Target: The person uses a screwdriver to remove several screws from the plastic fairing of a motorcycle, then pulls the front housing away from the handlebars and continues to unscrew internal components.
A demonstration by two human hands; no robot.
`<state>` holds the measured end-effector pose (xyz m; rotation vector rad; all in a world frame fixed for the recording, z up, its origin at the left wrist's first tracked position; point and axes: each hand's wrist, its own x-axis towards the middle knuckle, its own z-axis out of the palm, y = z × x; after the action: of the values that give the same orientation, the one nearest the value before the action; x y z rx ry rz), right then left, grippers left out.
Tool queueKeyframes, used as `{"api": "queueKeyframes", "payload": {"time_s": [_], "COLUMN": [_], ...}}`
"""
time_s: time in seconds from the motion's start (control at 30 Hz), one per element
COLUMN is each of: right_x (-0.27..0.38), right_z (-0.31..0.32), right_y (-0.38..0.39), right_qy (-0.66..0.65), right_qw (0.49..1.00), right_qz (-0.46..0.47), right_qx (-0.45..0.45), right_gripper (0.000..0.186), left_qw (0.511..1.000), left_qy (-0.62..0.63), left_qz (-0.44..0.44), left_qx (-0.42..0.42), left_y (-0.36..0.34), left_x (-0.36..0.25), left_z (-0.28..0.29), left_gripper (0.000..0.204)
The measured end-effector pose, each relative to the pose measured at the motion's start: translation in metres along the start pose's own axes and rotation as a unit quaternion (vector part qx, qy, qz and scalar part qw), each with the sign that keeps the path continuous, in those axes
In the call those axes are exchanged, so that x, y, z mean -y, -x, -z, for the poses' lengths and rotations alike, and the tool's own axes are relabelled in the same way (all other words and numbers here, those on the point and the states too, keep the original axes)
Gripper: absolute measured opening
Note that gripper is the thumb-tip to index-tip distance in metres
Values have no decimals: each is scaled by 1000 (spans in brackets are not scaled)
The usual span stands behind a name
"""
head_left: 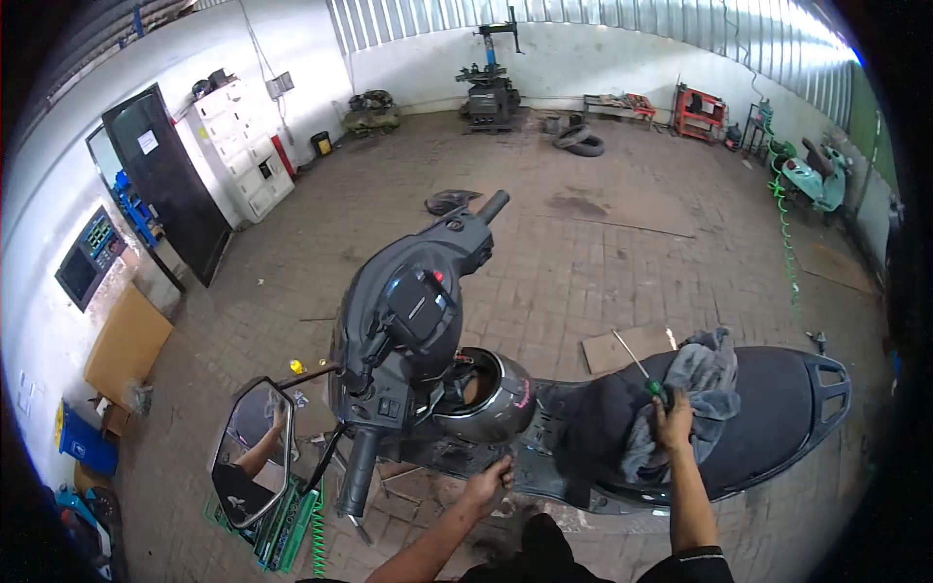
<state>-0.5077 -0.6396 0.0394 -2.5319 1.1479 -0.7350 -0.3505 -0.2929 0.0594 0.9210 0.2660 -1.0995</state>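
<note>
A dark scooter stands in front of me, its handlebar to the left and its long black seat (777, 398) to the right. My right hand (673, 423) is closed around the green handle of a screwdriver (632, 356), whose shaft points up and to the left. Beneath that hand a crumpled grey cloth (705, 374) lies over the seat. My left hand (489, 486) is beside the near edge of the footboard (544, 471), fingers curled in; whatever they may hold is hidden. A dark grey helmet (505, 413) sits between the handlebar column and the seat.
A mirror (255, 452) juts out at the left, above a green toolbox (282, 534). Flat cardboard (607, 352) lies beyond the seat. Farther off are tyres (580, 143), a tyre-changing machine (489, 92), a red cart (700, 112) and a mint-green scooter (816, 177).
</note>
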Motion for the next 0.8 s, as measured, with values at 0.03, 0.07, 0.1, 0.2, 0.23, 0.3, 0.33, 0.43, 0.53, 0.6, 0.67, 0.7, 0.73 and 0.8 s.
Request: {"api": "queueKeyframes", "payload": {"time_s": [0.03,0.07,0.1,0.2,0.23,0.3,0.33,0.43,0.53,0.6,0.67,0.7,0.73,0.8], "right_x": [10,25,33,58,72,96,100,109,112,113,112,111,110,108], "right_z": [9,22,33,66,82,100,101,101,100,104,104,104,105,108], "right_y": [-1,-1,2,6,2,-3,-5,-22,-42,-52,-59,-62,-64,-69], "right_qy": [-16,-30,-40,-62,-120,-205,-232,-255,-267,-274,-292,-297,-295,-287], "right_qw": [1000,999,999,987,978,954,941,933,928,926,920,918,919,920], "right_qz": [5,8,34,150,167,217,246,247,254,253,257,258,258,261], "right_qx": [6,7,4,-4,19,39,27,60,58,57,52,51,50,46], "right_gripper": [51,52,51,46,43,38,36,38,40,40,41,41,42,43], "left_qw": [999,998,996,989,987,979,965,956,947,947,950,949,948,948], "left_qy": [-6,14,37,56,1,32,-14,0,18,41,62,64,65,38], "left_qz": [-22,-40,-58,-114,-147,-187,-255,-287,-317,-306,-279,-272,-265,-272], "left_qx": [32,44,56,79,59,79,57,58,49,91,127,146,164,162], "left_y": [11,15,18,3,-2,-24,-19,-44,-44,-48,-53,-57,-61,-65], "left_x": [-13,-23,-31,-49,-57,-69,-80,-102,-124,-135,-141,-143,-145,-148], "left_z": [-21,-38,-53,-81,-92,-104,-120,-130,-161,-171,-177,-180,-183,-191], "left_gripper": [26,26,27,29,26,18,21,24,24,24,25,25,24,24]}}
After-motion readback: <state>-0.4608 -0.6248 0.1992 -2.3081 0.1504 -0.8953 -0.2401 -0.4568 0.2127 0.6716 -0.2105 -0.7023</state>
